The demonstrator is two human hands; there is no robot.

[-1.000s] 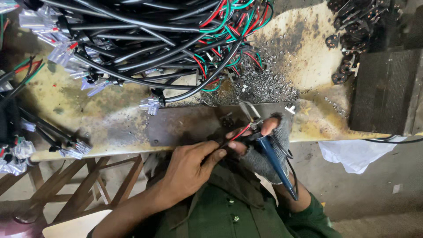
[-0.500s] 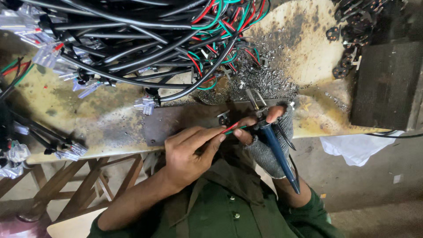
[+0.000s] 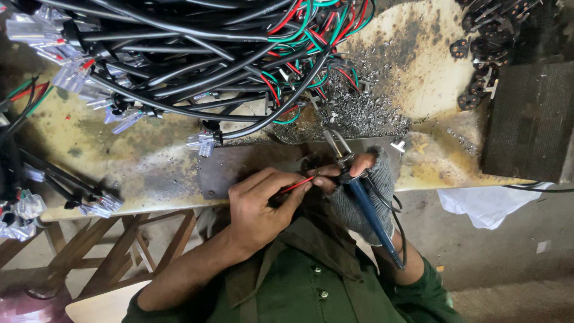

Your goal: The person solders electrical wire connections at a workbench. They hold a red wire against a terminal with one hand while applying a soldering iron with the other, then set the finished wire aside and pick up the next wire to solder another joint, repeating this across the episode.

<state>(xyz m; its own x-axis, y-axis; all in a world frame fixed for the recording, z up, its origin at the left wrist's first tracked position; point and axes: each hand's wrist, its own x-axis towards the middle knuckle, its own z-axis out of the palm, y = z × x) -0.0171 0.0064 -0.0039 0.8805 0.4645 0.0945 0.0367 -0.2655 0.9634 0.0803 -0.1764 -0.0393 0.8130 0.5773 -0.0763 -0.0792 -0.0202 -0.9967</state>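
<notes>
Stained workbench: left hand pinches red wire.

A wire is lying between the hands, left hand beside right hand, over a plate on the tabletop; cables are piling behind them.

Soft, even daylight, mild glare on the pale workbench, dim left edge, sharp focus.

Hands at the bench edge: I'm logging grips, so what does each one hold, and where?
Left hand pinches a thin red wire near its end; gloved right hand grips a blue-handled soldering iron by its handle's upper part.
</notes>
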